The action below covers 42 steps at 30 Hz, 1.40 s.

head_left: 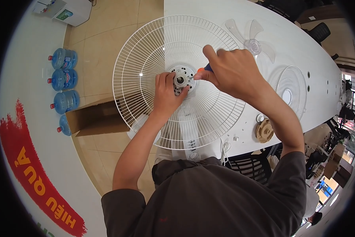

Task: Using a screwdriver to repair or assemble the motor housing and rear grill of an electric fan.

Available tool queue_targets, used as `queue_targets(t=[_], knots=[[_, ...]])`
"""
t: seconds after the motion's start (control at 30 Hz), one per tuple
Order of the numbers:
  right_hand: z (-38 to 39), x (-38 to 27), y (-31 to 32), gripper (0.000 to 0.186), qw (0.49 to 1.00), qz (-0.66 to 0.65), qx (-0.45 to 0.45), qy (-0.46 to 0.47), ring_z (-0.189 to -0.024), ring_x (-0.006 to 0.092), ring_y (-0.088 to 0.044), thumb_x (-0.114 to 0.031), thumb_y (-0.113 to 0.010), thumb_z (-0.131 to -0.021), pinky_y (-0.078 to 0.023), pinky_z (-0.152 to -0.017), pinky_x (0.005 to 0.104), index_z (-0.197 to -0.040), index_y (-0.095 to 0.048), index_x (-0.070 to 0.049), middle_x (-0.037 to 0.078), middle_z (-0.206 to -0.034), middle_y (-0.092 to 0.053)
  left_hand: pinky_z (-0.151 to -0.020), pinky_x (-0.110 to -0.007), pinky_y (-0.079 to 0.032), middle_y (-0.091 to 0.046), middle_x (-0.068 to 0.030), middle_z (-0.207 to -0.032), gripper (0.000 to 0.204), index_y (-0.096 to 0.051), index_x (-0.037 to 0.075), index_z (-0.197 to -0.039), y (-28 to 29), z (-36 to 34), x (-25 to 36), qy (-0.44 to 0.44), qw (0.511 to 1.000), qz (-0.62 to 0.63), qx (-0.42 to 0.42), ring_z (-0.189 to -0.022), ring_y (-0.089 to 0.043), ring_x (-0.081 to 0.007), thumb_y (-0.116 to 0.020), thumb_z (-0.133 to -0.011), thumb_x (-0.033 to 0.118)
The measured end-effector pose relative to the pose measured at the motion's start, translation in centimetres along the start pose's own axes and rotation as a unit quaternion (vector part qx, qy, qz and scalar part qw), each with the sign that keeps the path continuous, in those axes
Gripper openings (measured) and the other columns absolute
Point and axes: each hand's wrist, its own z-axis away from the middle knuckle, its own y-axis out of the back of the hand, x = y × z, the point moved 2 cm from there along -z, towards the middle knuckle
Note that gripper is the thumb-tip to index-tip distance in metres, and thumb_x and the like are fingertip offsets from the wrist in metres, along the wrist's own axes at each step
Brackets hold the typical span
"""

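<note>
A white wire fan guard [137, 51] spreads out in front of me, with the fan's round motor hub [181, 80] at its middle. My left hand [166, 96] is closed around the hub's left and near sides, fingers and thumb gripping it. From the right, my right hand [236, 74] grips a screwdriver [201, 71] with an orange and blue handle. Its tip points at the hub's right edge; whether it sits in a screw is too small to tell. Through the wires shows the white fan stand [191, 136] with its buttons below the hub.
A clear fan blade [254, 46] and a second guard [292, 93] lie on the white table [228, 134]. Near them are a brown moulded piece [264, 131], small white parts and a cable [225, 147]. An open cardboard box [100, 116] and several blue water bottles [67, 101] stand at left.
</note>
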Motion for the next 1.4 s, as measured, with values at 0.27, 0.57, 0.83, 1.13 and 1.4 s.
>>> queue_targets(t=[0.27, 0.57, 0.83, 1.13, 1.4], knots=[[-0.1, 1.5, -0.5, 0.041, 0.955, -0.058, 0.199, 0.211, -0.081, 0.0305, -0.07, -0.003, -0.079, -0.077, -0.055, -0.059, 0.0389, -0.109, -0.054, -0.001, 0.014, -0.101, -0.062, -0.089, -0.046, -0.049, -0.054, -0.0205, -0.111, 0.063, -0.056, -0.007, -0.121, 0.0, 0.2, -0.3, -0.005, 1.0, -0.022, 0.004, -0.103, -0.053, -0.0361, -0.087, -0.077, 0.026], [-0.3, 0.5, 0.2, 0.03, 0.971, -0.088, 0.164, 0.151, -0.07, 0.034, -0.071, -0.018, -0.08, -0.083, -0.055, -0.059, 0.0417, -0.1, -0.062, -0.002, 0.013, -0.083, -0.068, -0.083, -0.045, -0.051, -0.056, -0.0179, -0.107, 0.056, -0.06, -0.004, -0.119, 0.6, -0.8, 0.4, 0.043, 0.997, -0.002, -0.067, -0.095, -0.056, -0.0346, -0.087, -0.077, 0.021], [-0.4, 0.4, 0.1, 0.035, 0.973, -0.071, 0.174, 0.137, -0.065, 0.0316, -0.07, -0.033, -0.079, -0.086, -0.053, -0.057, 0.0388, -0.097, -0.063, -0.003, 0.011, -0.075, -0.069, -0.088, -0.046, -0.051, -0.058, -0.0192, -0.12, 0.056, -0.06, -0.007, -0.114, 0.5, -1.1, 1.0, 0.009, 0.996, -0.046, -0.07, -0.105, -0.056, -0.0377, -0.087, -0.072, 0.018], [-0.6, 0.5, 0.0, 0.034, 0.972, -0.076, 0.174, 0.136, -0.066, 0.031, -0.069, -0.033, -0.078, -0.088, -0.053, -0.058, 0.0398, -0.096, -0.061, -0.004, 0.011, -0.075, -0.067, -0.09, -0.047, -0.05, -0.059, -0.0184, -0.113, 0.061, -0.062, -0.007, -0.111, 0.5, -2.2, 0.2, -0.114, 0.991, -0.076, -0.016, -0.106, -0.057, -0.0385, -0.089, -0.069, 0.027], [-0.4, 0.4, -0.2, 0.033, 0.971, -0.088, 0.175, 0.135, -0.062, 0.0317, -0.068, -0.03, -0.078, -0.087, -0.052, -0.054, 0.0405, -0.097, -0.062, -0.003, 0.011, -0.076, -0.067, -0.083, -0.045, -0.052, -0.059, -0.0186, -0.107, 0.058, -0.062, -0.006, -0.108, 0.3, -1.4, 0.8, -0.066, 0.997, -0.042, -0.016, -0.098, -0.058, -0.0375, -0.089, -0.07, 0.028]])
